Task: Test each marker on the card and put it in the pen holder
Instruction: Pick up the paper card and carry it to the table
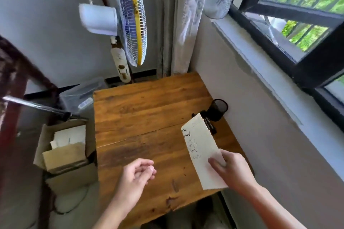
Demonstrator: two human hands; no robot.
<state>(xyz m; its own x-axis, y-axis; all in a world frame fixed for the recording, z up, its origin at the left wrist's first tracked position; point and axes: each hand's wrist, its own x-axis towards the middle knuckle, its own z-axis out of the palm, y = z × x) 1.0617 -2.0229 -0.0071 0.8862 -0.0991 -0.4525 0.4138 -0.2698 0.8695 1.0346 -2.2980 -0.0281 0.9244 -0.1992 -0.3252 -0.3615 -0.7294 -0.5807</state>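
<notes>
Left hand (136, 171) hovers loosely curled, empty, over tabletop (141, 109). Right hand (232, 168) pinches scribbled card (201, 147), tilted above markers (209, 125) lying beside mesh pen holder (217, 107).

My left hand (136, 173) hangs low in the middle of the frame, empty, fingers loosely curled toward the palm. My right hand (233, 168), lower right, pinches a card (202, 147) between thumb and fingers, forearm running off the bottom right corner.
</notes>
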